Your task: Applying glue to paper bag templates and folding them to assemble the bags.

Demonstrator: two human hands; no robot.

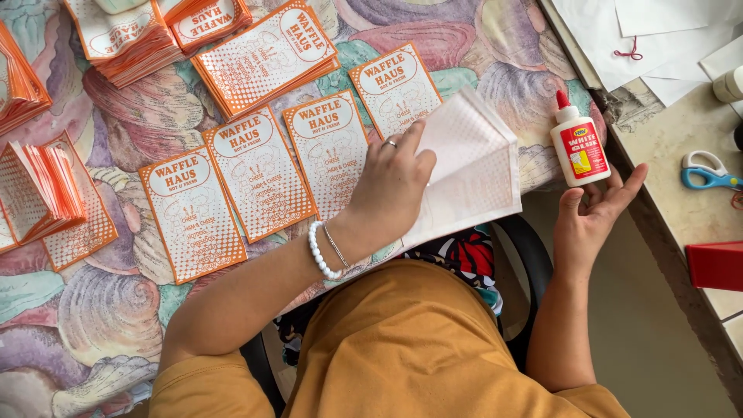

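Left hand (391,190) pressed flat on a white dotted paper bag (472,166), fingers spread over its near-left corner, pinning rather than pinching. Bag lying at the table's near edge, long axis running from about seven o'clock up toward one o'clock, one flap lifted at the upper right end; whether anything sits inside cannot be told. Right hand (592,213) cupped around the base of a white glue bottle (579,143), palm up, fingers loosely curled under it. Bottle upright in the grasp, red cap pointing to eleven o'clock, red label facing up. At nine to eleven o'clock of the bag, four orange printed bags (259,172) laid side by side on the patterned tablecloth (101,310), each long axis tilted toward eleven. Beyond, at eleven o'clock, stacks of orange bags (267,58). At three o'clock, blue-handled scissors (708,172) on the side counter.
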